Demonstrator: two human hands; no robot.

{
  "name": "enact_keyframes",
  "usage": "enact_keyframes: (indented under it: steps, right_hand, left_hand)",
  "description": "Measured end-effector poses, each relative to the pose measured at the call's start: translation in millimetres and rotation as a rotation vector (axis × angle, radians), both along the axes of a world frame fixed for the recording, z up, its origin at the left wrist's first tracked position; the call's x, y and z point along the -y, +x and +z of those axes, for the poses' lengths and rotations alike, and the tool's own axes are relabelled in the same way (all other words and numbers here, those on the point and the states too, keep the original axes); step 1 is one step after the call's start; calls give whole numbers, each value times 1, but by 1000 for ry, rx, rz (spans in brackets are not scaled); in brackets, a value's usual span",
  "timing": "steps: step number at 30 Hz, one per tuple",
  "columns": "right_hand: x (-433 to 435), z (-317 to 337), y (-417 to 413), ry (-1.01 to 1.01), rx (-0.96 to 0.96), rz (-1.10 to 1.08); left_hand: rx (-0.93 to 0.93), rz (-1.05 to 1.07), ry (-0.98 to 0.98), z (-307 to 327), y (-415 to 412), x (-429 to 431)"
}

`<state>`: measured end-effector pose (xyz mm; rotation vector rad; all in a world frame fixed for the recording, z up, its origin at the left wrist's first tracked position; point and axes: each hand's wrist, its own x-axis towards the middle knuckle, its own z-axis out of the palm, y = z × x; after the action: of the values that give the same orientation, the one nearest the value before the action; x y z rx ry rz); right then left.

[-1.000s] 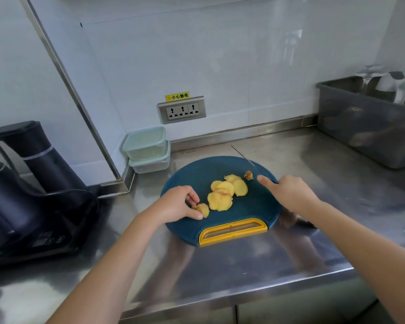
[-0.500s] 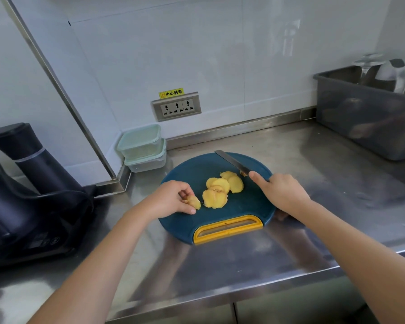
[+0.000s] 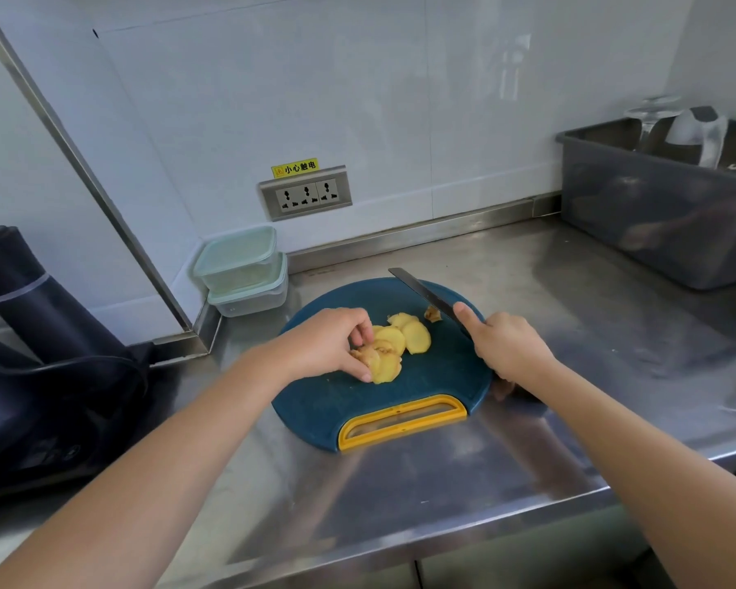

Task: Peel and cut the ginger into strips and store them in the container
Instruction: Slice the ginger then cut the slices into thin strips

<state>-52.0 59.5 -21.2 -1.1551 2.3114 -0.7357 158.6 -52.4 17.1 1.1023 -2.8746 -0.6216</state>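
Both forearms reach in from the near edge of a steel worktop [image 3: 570, 291] towards a round blue cutting board [image 3: 358, 401] whose yellow handle faces the person. The left hand [image 3: 336, 344] is palm down over the middle of the board, its fingers curled and its thumb and fingertips pinching the nearest piece in a small heap of pale yellow ginger slices [image 3: 404, 340]. The slices overlap in a short row that runs from near left to far right across the board's centre.

The right hand [image 3: 508, 348], at the board's right rim, is wrapped round the handle of a knife [image 3: 425, 295], with the forefinger stretched along the back of the blade. The blade's long axis slants away and to the left, its tip over the far edge of the board. A brownish scrap [image 3: 432, 313] lies just beside the blade.

Two lidded, pale green containers [image 3: 239, 257] stand stacked in the corner by the wall, apart from the board. A grey bin [image 3: 663, 223] sits at far right, and a dark appliance [image 3: 39, 333] at left.
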Motion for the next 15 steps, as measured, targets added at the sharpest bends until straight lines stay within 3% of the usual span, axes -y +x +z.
enact_keyframes:
  steps: [8, 13, 15]
  right_hand:
    - [0, -1, 1, 21, -10, -2]
    - [1, -1, 1, 29, -35, 3]
    - [1, -1, 2, 23, -42, 7]
  left_hand:
    - [-71, -18, 67, -35, -2, -12]
    - [-330, 39, -20, -60, -13, -32]
    - [-346, 49, -41, -58, -14, -27]
